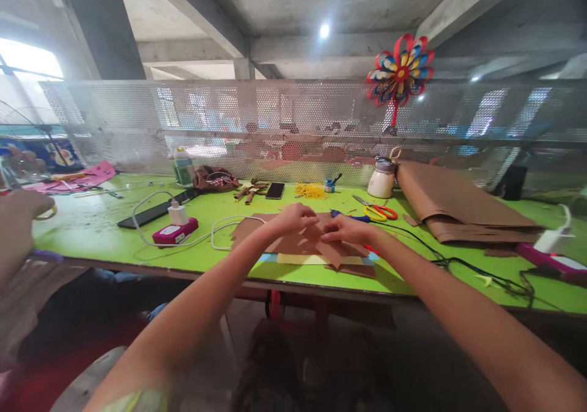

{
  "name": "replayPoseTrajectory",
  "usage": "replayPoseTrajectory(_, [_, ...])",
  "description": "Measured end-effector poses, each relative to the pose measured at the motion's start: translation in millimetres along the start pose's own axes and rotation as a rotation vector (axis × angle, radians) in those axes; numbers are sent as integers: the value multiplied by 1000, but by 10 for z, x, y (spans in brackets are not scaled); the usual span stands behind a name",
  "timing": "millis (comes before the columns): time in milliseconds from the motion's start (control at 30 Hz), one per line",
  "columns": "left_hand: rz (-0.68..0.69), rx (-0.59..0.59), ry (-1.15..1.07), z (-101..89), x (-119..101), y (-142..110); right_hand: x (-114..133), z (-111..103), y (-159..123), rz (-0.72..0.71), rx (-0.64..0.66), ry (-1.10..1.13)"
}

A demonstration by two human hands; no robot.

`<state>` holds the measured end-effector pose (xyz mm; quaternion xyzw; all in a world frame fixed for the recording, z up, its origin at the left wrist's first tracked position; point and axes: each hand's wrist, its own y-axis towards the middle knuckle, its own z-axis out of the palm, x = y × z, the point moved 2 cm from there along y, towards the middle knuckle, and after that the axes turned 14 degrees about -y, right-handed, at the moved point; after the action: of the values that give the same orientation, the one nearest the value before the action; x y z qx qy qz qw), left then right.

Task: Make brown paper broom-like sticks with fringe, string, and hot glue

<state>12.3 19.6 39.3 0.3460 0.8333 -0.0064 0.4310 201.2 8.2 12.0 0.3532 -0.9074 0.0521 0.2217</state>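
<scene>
Brown paper (287, 245) lies flat on a green bench (107, 231), under both hands and near the front edge. Big folded sheets (463, 198) sit off to the right, so I'd guess plenty is unused. Left hand (300, 216) and right hand (346, 228) have fingers bent around a smaller brown piece (334, 254), but honestly can't tell if they're gripping it. Scissors (370, 206) lie beyond the right hand, nobody holding them. Progress-wise: smaller piece is separate already, can't see anything stuck together, and what's left isn't clear.
</scene>
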Motion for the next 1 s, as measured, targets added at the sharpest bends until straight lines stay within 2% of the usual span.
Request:
replayPoseTrajectory(133, [-5, 100, 71, 227, 142, -31, -37, 68, 176, -5, 46, -92])
replayPoseTrajectory(200, [-14, 113, 86, 283, 218, -79, -45, 98, 236, -4, 56, -131])
replayPoseTrajectory(333, [-41, 112, 98, 267, 344, -131, -81, 146, 270, -12, 33, -165])
replayPoseTrajectory(500, [-92, 136, 81, 208, 467, -138, -146, 210, 172, -34, -46, -170])
replayPoseTrajectory(667, [-125, 180, 63, 206, 458, -137, -180, 282, 61, -44, -164, -193])
replayPoseTrajectory(833, [-96, 209, 50, 296, 389, -57, -178, 343, 18, -13, -239, -203])
replayPoseTrajectory(1000, [-62, 161, 61, 387, 406, 11, -181, 362, 15, -12, -258, -225])
